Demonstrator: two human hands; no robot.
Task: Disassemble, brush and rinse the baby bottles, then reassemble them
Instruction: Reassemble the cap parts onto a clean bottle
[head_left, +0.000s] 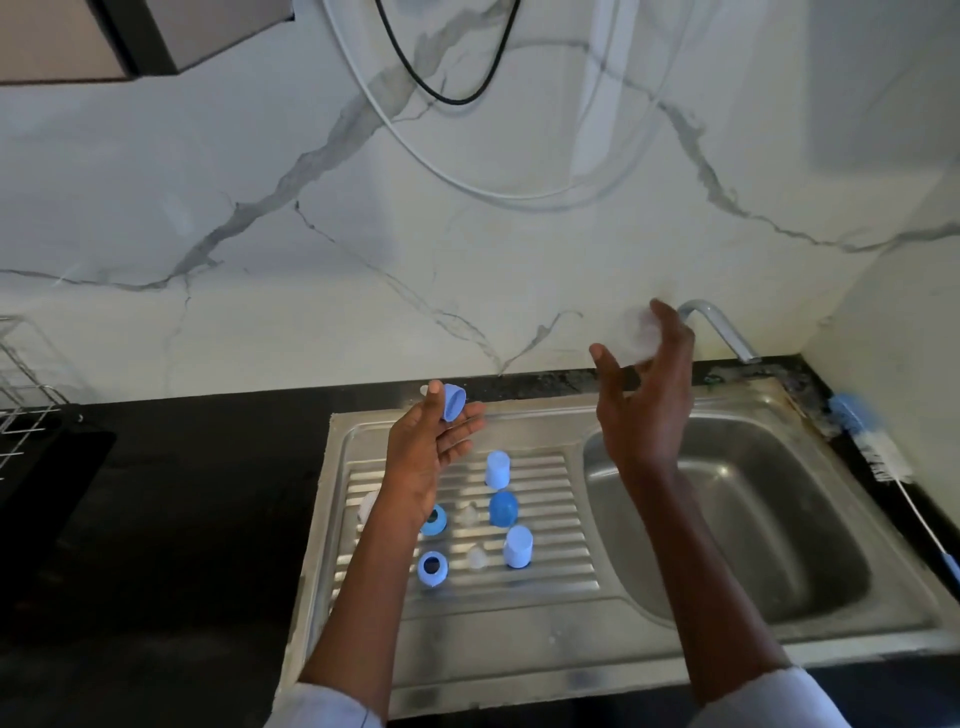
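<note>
The left hand (431, 447) is holding a small blue cap (453, 401) at the tips of its fingers, which are only half curled, so the grip is looking loose. The right hand (647, 384) is raised near the tap (719, 327), and its fingers are curling around a clear, blurred part (636, 335), probably a teat or a bottle; I cannot tell which.

Below the left fingers, the other bottle parts are standing on the ribbed drainboard (561, 525): two pale cylinders (497, 469), a blue dome (503, 508), two blue rings (432, 568) and small clear teats (475, 557).

The cap may be slipping from the wet fingertips and knocking the pieces below. The clear part may be falling into the sink basin (737, 519), because both hands are working in the air.
</note>
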